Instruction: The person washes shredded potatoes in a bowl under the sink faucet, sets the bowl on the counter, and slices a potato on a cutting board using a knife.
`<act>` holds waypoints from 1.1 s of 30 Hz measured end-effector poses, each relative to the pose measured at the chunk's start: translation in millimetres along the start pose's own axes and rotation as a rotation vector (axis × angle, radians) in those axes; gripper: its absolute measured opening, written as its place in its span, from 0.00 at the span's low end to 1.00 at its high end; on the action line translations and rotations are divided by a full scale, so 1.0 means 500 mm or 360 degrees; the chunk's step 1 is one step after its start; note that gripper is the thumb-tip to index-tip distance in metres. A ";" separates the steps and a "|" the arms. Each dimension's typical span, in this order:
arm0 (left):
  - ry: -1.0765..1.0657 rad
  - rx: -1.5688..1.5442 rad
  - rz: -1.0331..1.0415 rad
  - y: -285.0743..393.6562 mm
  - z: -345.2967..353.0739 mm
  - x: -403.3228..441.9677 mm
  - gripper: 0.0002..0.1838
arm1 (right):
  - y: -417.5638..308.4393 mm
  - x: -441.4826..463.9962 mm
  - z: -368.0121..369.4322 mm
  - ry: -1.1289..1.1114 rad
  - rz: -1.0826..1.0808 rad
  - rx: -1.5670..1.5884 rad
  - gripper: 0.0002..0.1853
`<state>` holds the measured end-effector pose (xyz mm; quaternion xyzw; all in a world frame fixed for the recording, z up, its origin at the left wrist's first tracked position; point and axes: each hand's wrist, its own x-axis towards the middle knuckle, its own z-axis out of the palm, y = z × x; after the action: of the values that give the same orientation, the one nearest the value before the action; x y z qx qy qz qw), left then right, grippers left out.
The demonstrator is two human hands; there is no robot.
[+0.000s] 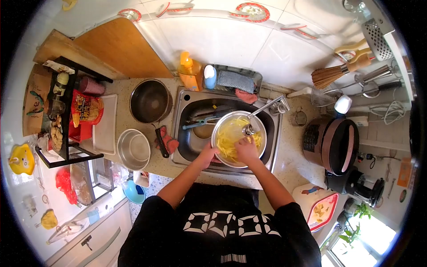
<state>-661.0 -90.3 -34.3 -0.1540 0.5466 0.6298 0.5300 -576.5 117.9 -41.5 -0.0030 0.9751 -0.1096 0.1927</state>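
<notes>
A metal bowl [263,151] with yellow strips [227,139] in it is at the right part of the sink [189,147], under the faucet [267,107]. My left hand [207,155] is closed on the bowl's left rim. My right hand [246,150] is inside the bowl among the strips, fingers bent down into them; whether they hold any is hidden. Left of the bowl, a blue-handled utensil [195,124] and other items lie in the sink.
Left of the sink are a dark pot [151,101], a steel pot [134,149] and a black-handled tool [161,142] on a red cloth [171,144]. Bottles [190,71] and a wire rack [235,79] stand behind. A rice cooker [331,144] is at right.
</notes>
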 end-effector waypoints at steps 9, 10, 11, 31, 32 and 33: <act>-0.0149 0.0065 -0.0109 -0.036 0.004 0.026 0.31 | -0.002 0.041 -0.035 -0.0140 0.0490 -0.0072 0.42; -0.0135 0.0050 -0.0088 -0.029 0.013 0.015 0.30 | -0.018 0.052 -0.046 -0.0178 0.0503 0.0044 0.41; -0.0120 0.0034 -0.0065 -0.022 0.021 0.004 0.30 | -0.035 0.063 -0.058 -0.0216 0.0520 0.0159 0.41; -0.0011 -0.0075 -0.0081 -0.019 0.004 0.016 0.33 | -0.006 0.003 0.022 0.0412 0.0805 0.0767 0.52; -0.0015 -0.0080 -0.0072 -0.016 0.008 0.011 0.33 | -0.011 0.014 0.028 0.0411 0.0850 0.0757 0.55; -0.0015 -0.0084 -0.0062 -0.015 0.008 0.011 0.32 | -0.012 0.026 0.036 0.0446 0.0863 0.0929 0.54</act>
<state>-655.2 -85.5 -41.3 -0.1756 0.5242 0.6343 0.5404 -582.1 107.7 -61.1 0.3233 0.8854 -0.3259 0.0727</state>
